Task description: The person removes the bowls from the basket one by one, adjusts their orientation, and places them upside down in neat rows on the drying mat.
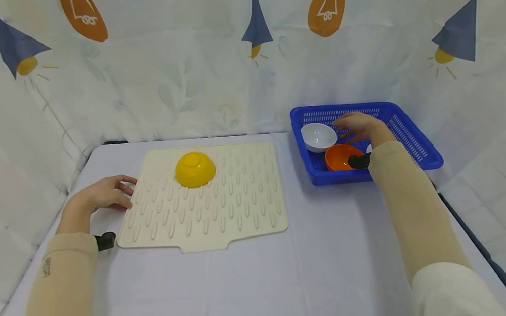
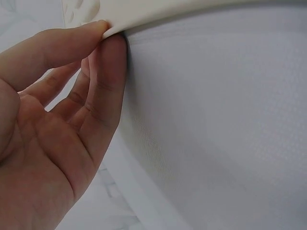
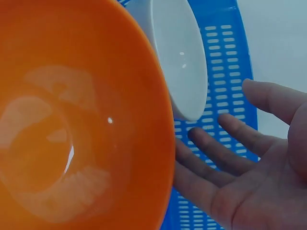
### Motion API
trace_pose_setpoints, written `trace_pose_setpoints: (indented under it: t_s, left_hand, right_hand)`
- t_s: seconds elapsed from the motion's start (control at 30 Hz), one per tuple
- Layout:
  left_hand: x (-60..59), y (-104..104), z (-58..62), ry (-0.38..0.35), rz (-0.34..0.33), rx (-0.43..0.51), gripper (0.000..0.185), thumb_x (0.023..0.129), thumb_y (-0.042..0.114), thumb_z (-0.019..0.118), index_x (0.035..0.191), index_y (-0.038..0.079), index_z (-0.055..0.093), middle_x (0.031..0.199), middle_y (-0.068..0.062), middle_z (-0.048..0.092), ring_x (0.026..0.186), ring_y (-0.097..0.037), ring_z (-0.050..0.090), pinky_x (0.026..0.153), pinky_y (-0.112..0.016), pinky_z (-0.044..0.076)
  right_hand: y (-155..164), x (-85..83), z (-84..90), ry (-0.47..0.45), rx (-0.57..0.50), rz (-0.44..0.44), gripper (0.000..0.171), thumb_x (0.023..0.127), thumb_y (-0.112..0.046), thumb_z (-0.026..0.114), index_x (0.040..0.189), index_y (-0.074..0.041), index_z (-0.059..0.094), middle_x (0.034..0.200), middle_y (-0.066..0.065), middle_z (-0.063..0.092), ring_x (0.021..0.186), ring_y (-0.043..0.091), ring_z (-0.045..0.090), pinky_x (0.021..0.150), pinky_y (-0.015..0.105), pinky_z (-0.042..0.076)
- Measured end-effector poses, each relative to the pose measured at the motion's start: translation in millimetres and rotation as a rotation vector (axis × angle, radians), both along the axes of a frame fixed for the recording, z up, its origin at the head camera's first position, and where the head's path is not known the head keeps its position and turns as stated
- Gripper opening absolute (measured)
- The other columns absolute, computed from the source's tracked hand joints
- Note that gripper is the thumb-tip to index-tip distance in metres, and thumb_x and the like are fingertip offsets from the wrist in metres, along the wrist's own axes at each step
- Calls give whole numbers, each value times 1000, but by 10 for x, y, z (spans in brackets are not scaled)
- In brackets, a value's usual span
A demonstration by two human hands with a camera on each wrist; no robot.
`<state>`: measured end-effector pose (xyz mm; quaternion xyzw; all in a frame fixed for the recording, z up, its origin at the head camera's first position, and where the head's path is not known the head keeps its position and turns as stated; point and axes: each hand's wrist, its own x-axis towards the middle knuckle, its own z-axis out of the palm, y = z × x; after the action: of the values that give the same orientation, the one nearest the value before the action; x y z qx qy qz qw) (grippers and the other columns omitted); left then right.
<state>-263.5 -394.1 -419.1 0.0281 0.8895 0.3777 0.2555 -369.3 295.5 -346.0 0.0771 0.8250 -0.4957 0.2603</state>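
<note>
Two bowls sit in my basket [image 1: 416,142]; right hand [image 1: 360,126] spread, hiding the third; left hand [image 1: 101,194] at 9 o'clock pinches the mat [image 1: 239,205].

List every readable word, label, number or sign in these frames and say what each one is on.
Small dark print runs along the left sleeve near the cuff: too small and blurred to read.
No text shows on the drying mat, the yellow bowl, the orange bowl, the white bowl or the blue basket.
</note>
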Motion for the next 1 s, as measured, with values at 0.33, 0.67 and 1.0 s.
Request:
trace_pose_setpoints:
  t_s: [0.33, 0.67, 1.0]
  left_hand:
    - [6, -1, -27, -3, 7, -7, 84, 82, -4, 73, 151, -13, 26, 130, -31, 44, 97, -26, 61, 80, -33, 57]
    - [-1, 17, -8, -9, 17, 0, 84, 82, -5, 75, 150, -13, 26, 128, -30, 44, 95, -24, 61, 79, -32, 57]
    - [5, 23, 5, -16, 18, -8, 83, 83, -5, 74, 151, -13, 26, 128, -30, 43, 95, -26, 61, 79, -33, 57]
  right_hand:
    - [-21, -57, -112, -15, 7, 46, 62, 110, -24, 49, 160, 2, 23, 159, 29, 29, 143, 49, 34, 115, 60, 31]
    - [-59, -63, -126, -16, 57, 70, 65, 109, -24, 52, 161, 2, 22, 163, 28, 22, 143, 49, 34, 116, 56, 31]
    - [-110, -97, -153, -21, 124, 34, 68, 107, -15, 56, 160, 6, 20, 162, 30, 21, 140, 48, 39, 114, 52, 36]
